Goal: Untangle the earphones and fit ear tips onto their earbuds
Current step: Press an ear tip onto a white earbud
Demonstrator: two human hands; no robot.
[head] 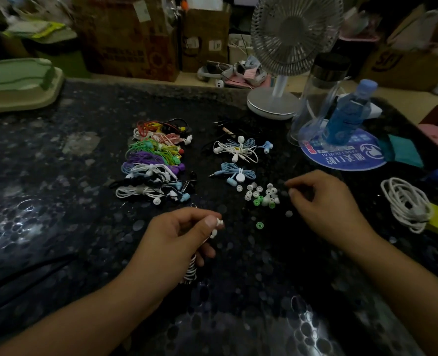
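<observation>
Lower centre – left hand [176,235] pinches white earbuds [216,227]; right hand [323,201], fingers curled (grip unclear), hovers beside loose ear tips [260,195].

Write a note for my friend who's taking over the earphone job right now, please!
Left hand: pinches two bare white earbuds; their black-and-white striped cord hangs below the palm.
Right hand: fingers curled near the ear-tip pile; whether it holds a tip can't be told.
Small white and green rubber ear tips lie loose on the dark speckled table; one green tip sits between the hands.
Colourful bundled earphones are stacked at left; blue and white ones sit in the middle.
Left to do: fit tips on the held earbuds.
</observation>
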